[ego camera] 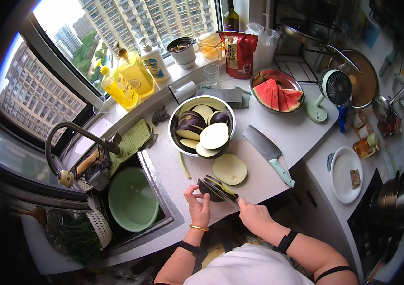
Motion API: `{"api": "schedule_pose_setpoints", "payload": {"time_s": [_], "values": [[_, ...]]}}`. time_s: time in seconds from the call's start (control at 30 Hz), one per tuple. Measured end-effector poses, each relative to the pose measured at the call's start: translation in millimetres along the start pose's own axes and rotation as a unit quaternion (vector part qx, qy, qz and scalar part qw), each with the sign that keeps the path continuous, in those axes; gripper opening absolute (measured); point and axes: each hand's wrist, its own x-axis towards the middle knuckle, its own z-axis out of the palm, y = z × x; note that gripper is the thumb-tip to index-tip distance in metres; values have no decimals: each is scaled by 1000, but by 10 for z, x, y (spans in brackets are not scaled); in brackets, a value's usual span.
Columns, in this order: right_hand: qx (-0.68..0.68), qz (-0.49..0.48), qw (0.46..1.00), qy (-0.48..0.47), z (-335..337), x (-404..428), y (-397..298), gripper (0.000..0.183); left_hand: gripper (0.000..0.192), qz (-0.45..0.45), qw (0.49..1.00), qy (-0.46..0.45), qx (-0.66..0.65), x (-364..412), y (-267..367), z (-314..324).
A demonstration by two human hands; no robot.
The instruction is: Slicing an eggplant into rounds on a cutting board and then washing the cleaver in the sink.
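My left hand steadies a dark purple eggplant piece on the cutting board, fingertips and thumb against its near left side. In my right hand is the handle of a knife, mostly hidden by the fist. Its blade stands edge-down between that piece and a thin eggplant slice leaning on the far side. Just beyond lies a round pale eggplant slice, cut face up. A metal bowl behind it holds several more slices, some showing purple skin.
A cleaver with a pale green handle lies on the board's right. Left is a sink with a green basin and a faucet. Watermelon wedges fill a metal bowl near a small fan. Soap bottles line the windowsill.
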Motion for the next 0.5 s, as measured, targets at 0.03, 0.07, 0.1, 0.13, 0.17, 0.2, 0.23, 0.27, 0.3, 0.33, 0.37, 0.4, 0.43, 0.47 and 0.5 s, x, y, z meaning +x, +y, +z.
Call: {"api": "schedule_pose_setpoints", "payload": {"time_s": [0.03,0.07,0.1,0.13,0.17,0.2,0.23,0.27,0.3,0.33,0.37,0.4,0.43,0.47,0.5], "values": [[8,1,1000,-5,-32,-40,33,11,42,-2,1000,-3,-7,-4,-1,-1],[7,0,1000,-6,-43,-21,46,11,42,-3,1000,-2,-8,-14,-8,-4],[42,-1,999,5,-70,14,72,13,42,1,1000,-4,-10,-23,-10,6],[76,-3,997,16,-100,52,98,14,43,5,1000,-5,-11,-28,-7,17],[74,-3,997,17,-134,76,137,14,43,6,1000,-5,-13,-29,5,30],[102,1,994,23,-177,97,189,17,43,4,1000,-3,-15,-31,23,44],[132,2,991,27,-227,142,210,19,43,0,1000,1,-14,-38,24,38],[153,13,988,21,-340,155,199,23,43,-1,1000,4,-13,-36,26,38],[152,11,988,18,-421,161,182,23,43,-6,1000,6,-9,-35,27,44],[165,16,986,18,-485,166,166,23,43,-11,1000,7,-5,-32,29,52],[177,22,984,19,-553,161,140,24,43,-13,1000,10,-6,-26,35,62],[184,25,983,10,-640,142,83,23,43,-24,1000,9,-11,-17,43,68],[183,22,983,8,-698,107,26,23,44,-32,999,9,-16,-9,51,65],[187,14,982,6,-744,70,-27,23,44,-33,999,13,-19,-7,31,63],[190,7,982,5,-763,39,-60,22,44,-34,999,16,-20,-4,25,67]]}}
